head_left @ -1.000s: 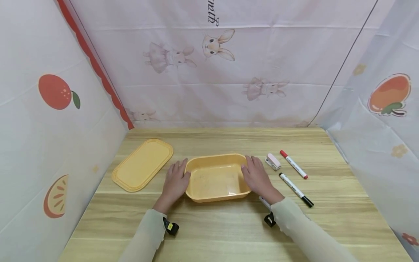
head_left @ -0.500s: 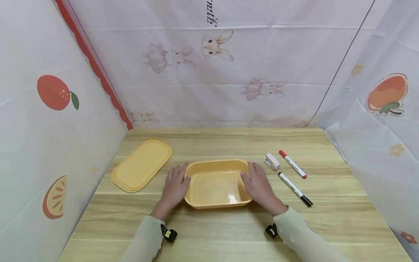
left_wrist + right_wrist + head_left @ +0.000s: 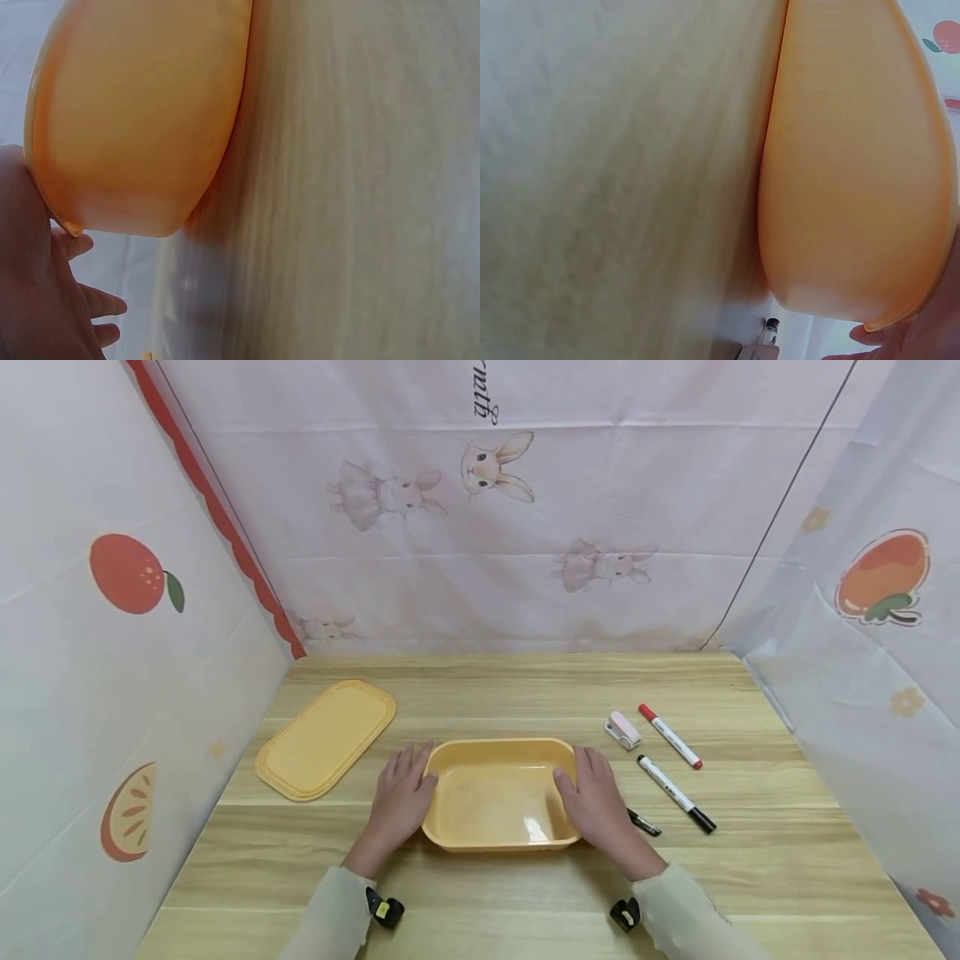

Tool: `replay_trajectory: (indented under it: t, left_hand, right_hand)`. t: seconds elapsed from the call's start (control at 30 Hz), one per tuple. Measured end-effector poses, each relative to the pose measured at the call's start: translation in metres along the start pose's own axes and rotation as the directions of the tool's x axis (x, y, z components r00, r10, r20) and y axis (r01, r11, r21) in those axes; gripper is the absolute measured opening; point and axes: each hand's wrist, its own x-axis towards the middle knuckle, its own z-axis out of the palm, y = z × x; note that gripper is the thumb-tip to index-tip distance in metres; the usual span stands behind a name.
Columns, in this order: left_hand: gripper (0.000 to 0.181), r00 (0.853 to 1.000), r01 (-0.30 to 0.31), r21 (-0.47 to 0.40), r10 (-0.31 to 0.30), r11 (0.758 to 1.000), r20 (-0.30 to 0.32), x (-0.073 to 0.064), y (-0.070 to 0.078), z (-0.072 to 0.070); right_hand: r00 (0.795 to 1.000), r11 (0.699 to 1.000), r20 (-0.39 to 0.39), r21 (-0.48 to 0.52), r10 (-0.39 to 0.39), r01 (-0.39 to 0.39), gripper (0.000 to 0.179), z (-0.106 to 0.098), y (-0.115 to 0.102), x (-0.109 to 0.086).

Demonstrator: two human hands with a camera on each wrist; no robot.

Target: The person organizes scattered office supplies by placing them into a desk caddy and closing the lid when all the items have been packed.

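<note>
A yellow plastic box [image 3: 502, 843], without its lid, stands on the wooden table in front of me. My left hand [image 3: 397, 802] grips its left end, thumb at the rim and fingers along the outside. At the opposite end my right hand [image 3: 600, 802] holds the rim, its thumb over the inner edge. The left wrist view has the box wall [image 3: 142, 112] close up, with several fingertips [image 3: 105, 301] past the rim. In the right wrist view the outer wall [image 3: 847, 165] fills much of the picture, and the right hand shows only in part.
A yellow lid [image 3: 326, 739] lies flat at the left. To the right are a small pink-and-white stapler-like thing [image 3: 622, 730], a red-capped marker [image 3: 671, 737] and a black-capped marker [image 3: 677, 793]. A dark pen [image 3: 643, 822] lies partly hidden by the right hand. Printed cloth walls surround the table.
Both hands have drawn the box nearer to me along the table. The dark pen beside the right wrist shows more clearly now. The lid and markers have stayed in place.
</note>
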Motion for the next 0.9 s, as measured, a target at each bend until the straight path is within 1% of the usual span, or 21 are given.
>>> replay_trajectory:
  t: [0.13, 0.33, 0.53, 0.7, 0.9]
  left_hand:
    - [0.058, 1.0, -0.004, 0.006, 0.004, 1.0, 0.0, -0.003, 0.0, 0.001]
    - [0.058, 1.0, 0.002, 0.004, -0.002, 1.0, -0.002, -0.004, 0.0, 0.002]
    - [0.057, 0.999, 0.015, -0.025, -0.016, 1.0, -0.032, -0.01, 0.005, -0.003]
    - [0.058, 1.0, 0.009, -0.029, -0.009, 1.0, -0.006, -0.016, 0.008, -0.002]
    - [0.059, 1.0, 0.019, -0.038, -0.019, 0.999, -0.011, -0.018, 0.007, 0.004]
  right_hand:
    - [1.0, 1.0, -0.011, 0.01, 0.009, -0.009, 0.063, 0.001, 0.0, -0.005]
    - [1.0, 1.0, -0.015, 0.003, 0.019, -0.019, 0.064, 0.001, 0.0, -0.009]
    - [0.999, 1.0, -0.034, -0.005, 0.009, -0.009, 0.064, 0.001, 0.001, -0.009]
    - [0.999, 1.0, -0.029, 0.0, 0.022, -0.022, 0.065, 0.001, 0.001, -0.009]
    - [0.999, 0.999, -0.014, 0.005, 0.042, -0.042, 0.065, 0.0, 0.001, -0.008]
